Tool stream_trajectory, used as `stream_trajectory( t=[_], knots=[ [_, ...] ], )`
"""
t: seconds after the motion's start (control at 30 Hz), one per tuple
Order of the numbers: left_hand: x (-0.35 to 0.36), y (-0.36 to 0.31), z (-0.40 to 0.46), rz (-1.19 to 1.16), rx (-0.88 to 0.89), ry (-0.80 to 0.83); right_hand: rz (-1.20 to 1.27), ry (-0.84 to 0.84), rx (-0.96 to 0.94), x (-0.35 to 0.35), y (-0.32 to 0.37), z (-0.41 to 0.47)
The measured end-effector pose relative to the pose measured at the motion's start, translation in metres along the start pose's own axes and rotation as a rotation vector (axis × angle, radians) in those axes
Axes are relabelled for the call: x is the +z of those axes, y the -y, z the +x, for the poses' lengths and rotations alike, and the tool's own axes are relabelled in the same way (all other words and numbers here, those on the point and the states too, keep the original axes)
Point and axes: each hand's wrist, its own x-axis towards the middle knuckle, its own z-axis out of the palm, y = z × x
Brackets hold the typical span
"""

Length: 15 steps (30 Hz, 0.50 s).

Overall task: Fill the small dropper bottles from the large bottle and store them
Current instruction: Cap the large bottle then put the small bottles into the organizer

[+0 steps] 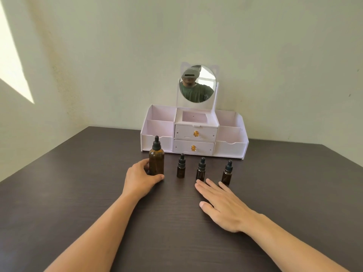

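On the dark desk (78, 193), a pale organizer (194, 132) with a round mirror (197, 83) stands against the wall. Just in front of its left end stands the large bottle (156, 160), amber with a black dropper cap, upright. The left hand (140, 178) curls around its base, thumb in front and fingers behind. In front of the organizer's drawers, three small bottles stand upright in a row, apart from each other: left (181, 168), middle (201, 170), right (227, 174). The right hand (222, 205) lies flat and open on the desk, holding nothing, fingertips just short of the middle and right bottles.
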Motion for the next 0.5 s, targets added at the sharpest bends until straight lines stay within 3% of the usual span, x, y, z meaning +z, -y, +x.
stream_trajectory(
  t=[0.5],
  knots=[
    [0.0026,0.0022,-0.0009,0.053,0.011,-0.018,0.053,-0.099,0.052,0.0058,0.0008,-0.0001]
  ],
)
